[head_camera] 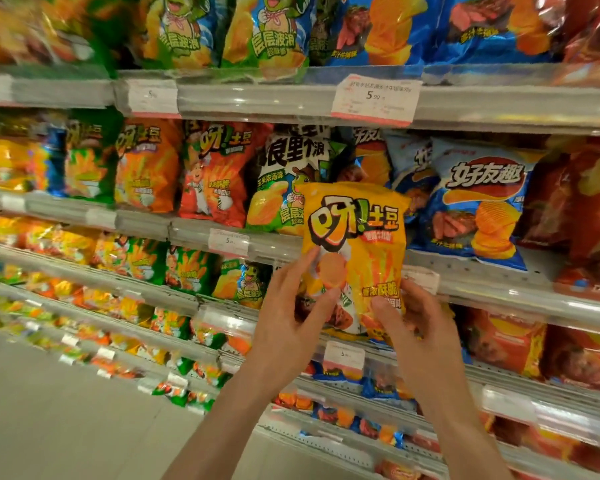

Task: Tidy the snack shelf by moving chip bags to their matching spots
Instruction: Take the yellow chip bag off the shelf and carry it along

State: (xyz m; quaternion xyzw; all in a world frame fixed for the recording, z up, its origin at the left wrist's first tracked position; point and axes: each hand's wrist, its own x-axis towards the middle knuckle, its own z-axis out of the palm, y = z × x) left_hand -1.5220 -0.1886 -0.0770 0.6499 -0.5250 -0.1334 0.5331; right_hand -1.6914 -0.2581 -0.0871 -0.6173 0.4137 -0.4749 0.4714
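Head view: two hands hold one yellow chip bag (355, 251) up in front of the snack shelf (499, 109). The left hand (293, 317) grips the bag's lower left part, with the fingers (323, 297) curled on the front and the thumb up along the side. The right hand (414, 318) grips the lower right corner, with its thumb pressed on the front. The bag is in the air, upright, just in front of the middle shelf rail (482, 278). It is not on any shelf yet.

What could go wrong? The bag is puffy and slippery, and both hands hold only its bottom. The top could flop over, or the bag could slide out and fall to the floor (66, 410). A hard squeeze could crush the chips inside.

The bag could also go to the wrong spot. Right behind it are a green and white bag (284, 181) and a blue bag (478, 202), which do not match. The orange bag (146, 168) and red bag (215, 174) to the left carry the same big logo, so its place is likely on that side. I cannot see a yellow row clearly, because the far left is blurred. Pushing it in fast could knock other bags off the shelf.
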